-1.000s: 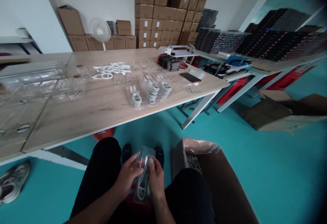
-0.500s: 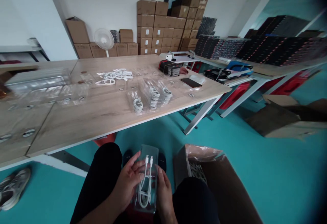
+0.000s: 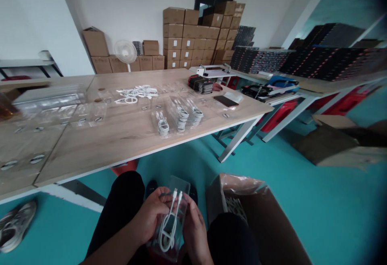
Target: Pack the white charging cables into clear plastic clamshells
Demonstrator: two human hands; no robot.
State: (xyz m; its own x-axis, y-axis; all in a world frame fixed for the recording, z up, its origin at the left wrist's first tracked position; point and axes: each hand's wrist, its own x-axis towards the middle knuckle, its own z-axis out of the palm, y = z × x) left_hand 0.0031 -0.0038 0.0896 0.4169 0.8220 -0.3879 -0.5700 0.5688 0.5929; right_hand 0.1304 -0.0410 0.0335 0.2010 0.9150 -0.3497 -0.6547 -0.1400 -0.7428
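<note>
A pale shoe (image 3: 18, 224) sat on the blue-green floor (image 3: 66, 224) at the far left. Above it was the end of a long wood table (image 3: 105, 146), with a stack of clear plastic (image 3: 50, 99) on top. Next came a white fan (image 3: 125, 51), which stood behind the table, and a messy heap of white cords (image 3: 137, 92) on the table.

Lower down, between two dark knees (image 3: 128, 188), the left hand (image 3: 150, 216) was wrapped on the left side of a clear tray (image 3: 179, 222), with its thumb on the front. In the tray lay one white cord (image 3: 166, 234) — looped, with its two tips side by side near the top. The right hand (image 3: 194, 224) held the right side of the same tray, its fingers bent at the edge. I could not tell if the hands touched behind it.

Up on the table, near the front edge, were three piles of packed cords (image 3: 182, 115). Brown boxes (image 3: 193, 39) were stacked high by the wall. More to the right, a dark phone (image 3: 226, 101) lay flat on the table. Below, beside the right knee, stood a big open box (image 3: 214, 198) with white cords inside. Another open box (image 3: 338, 140) sat on the floor at the far right.
</note>
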